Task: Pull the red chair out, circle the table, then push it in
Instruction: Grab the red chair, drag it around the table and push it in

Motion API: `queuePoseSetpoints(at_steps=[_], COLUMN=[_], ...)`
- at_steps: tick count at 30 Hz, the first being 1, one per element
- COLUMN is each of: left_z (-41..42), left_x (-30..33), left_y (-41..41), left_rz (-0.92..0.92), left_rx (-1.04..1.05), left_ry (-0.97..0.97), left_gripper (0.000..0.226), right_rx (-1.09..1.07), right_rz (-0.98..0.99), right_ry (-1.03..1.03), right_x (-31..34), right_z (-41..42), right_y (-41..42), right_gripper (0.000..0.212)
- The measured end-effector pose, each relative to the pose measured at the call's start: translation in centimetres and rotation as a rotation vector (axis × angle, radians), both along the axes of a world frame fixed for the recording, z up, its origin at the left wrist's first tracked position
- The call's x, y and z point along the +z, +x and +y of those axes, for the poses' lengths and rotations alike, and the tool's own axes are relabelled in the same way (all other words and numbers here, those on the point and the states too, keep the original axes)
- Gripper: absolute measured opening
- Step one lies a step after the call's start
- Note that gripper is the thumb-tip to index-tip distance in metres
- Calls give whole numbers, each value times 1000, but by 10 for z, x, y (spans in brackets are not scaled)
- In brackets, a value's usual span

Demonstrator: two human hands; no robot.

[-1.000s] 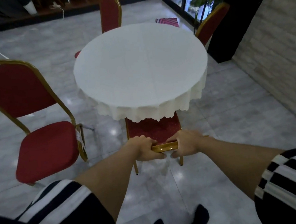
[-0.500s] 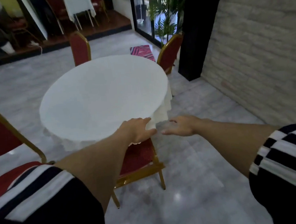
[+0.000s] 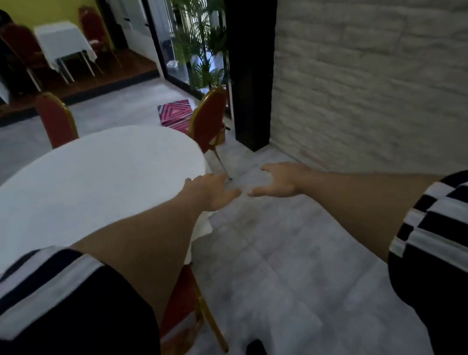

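The red chair (image 3: 184, 300) with a gold frame stands low in the view, its seat partly under the white cloth of the round table (image 3: 89, 182) and partly hidden by my left arm. My left hand (image 3: 214, 191) is stretched forward past the table's right edge, fingers apart, holding nothing. My right hand (image 3: 280, 181) hovers beside it over the floor, also open and empty. Neither hand touches the chair.
A second red chair (image 3: 209, 120) stands at the table's far right, a third (image 3: 55, 120) behind the table. A stone wall (image 3: 372, 70) and a black pillar (image 3: 250, 65) close the right side. A pink patterned mat (image 3: 174, 113) lies near the glass door. Grey tiled floor (image 3: 274, 257) runs between table and wall.
Both hands let go of the chair's gold backrest and lifted forward, open. The view swung right and up, so the table slid left and the chair dropped to the lower edge.
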State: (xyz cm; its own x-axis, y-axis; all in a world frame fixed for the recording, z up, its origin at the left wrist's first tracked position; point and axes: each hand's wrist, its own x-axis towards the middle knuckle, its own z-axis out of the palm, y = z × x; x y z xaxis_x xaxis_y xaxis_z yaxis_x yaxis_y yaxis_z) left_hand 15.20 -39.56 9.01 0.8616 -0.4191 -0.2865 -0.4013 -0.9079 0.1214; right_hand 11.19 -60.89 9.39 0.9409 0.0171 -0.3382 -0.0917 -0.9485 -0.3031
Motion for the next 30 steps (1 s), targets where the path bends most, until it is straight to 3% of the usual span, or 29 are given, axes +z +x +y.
queuePoseSetpoints(at_steps=[8,10,13,15,20,30], left_z=[-69,-77,-88,-97,-125,-199], left_x=[-12,-6,4,8,11,9], left_y=[133,169,214,241,308,433], left_rz=[2,-4,-35,-26,-46,-20], left_rx=[-49,-39,-19,-17,14,181], left_ry=[-9,6,0,2,-12,-38], left_gripper=[91,92,90,89,88,83], right_rx=[-27,-60,-80,-78,-21,137], right_rz=[5,4,-32,-24,-29,-23], right_ry=[-27,-5,21,30,17,-25], right_x=[29,32,27,22,17,12], right_z=[-65,-82,-103,-118,-146,-220], right_y=[102,135,183,217,297,466], right_gripper=[95,105,137,143,125,120])
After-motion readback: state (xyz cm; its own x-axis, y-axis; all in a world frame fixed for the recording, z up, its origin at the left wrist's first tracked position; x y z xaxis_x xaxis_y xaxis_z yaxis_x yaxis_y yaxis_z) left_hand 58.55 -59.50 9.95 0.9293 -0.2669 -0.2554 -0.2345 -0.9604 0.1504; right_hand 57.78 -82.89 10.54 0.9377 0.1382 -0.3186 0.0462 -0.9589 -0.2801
